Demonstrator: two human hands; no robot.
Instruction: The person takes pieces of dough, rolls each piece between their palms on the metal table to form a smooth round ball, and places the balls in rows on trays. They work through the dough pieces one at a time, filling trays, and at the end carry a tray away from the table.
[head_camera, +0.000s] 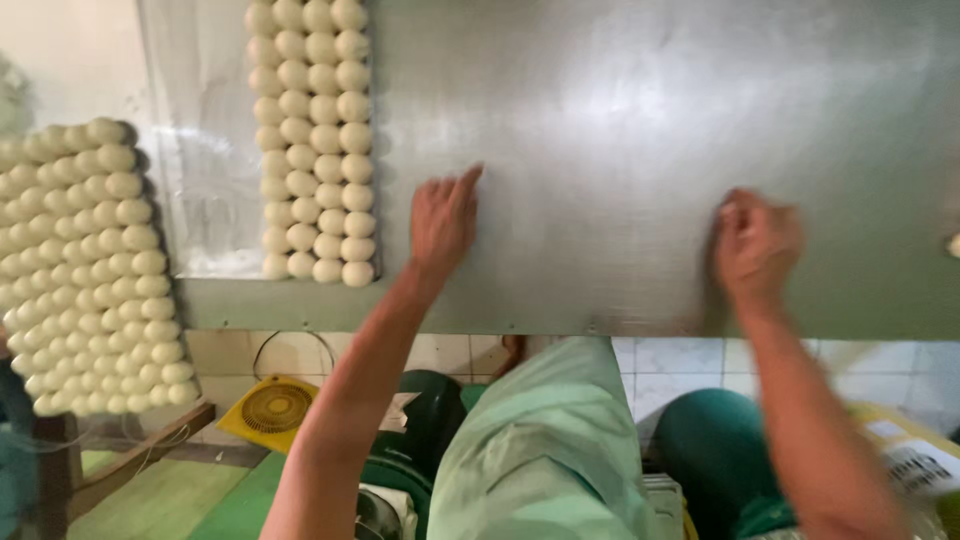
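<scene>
We worked at a steel table (640, 120), dough balls (312, 140) in rows at its left. Our left hand (442, 222) lay open beside them, empty. Our right hand (757, 245) curled, blurred; contents unclear. The balls looked soft, best lifted gently from beneath.

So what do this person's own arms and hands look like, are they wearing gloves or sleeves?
No gloves and no sleeves show. The left hand and right hand are bare, with no rings, watch or bands visible, and both forearms are bare up to the picture's edge. The right hand is blurred. Below them shows a pale green garment.
</scene>
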